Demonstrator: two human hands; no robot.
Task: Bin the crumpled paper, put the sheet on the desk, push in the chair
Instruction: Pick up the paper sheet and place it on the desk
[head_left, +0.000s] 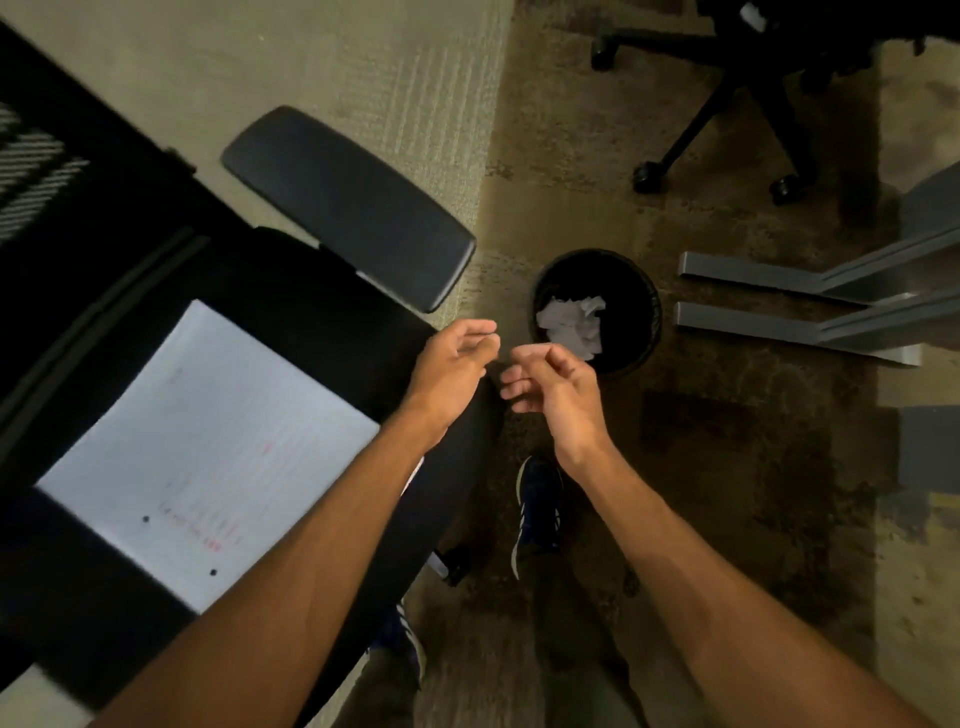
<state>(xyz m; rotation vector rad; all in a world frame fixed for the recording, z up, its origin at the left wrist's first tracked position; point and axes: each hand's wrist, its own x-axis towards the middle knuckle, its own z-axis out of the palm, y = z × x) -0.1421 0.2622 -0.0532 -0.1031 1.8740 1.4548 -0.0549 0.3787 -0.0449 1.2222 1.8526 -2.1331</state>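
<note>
On a carpeted office floor, crumpled paper (571, 325) is seen inside the black bin (644, 317), while the sheet (208, 447), its long axis running ten-to-four, is left on the chair (322, 312) seat at eight o'clock from the nearer, empty, loosely curled left hand (452, 364), the right hand (550, 384) likewise empty.
</note>
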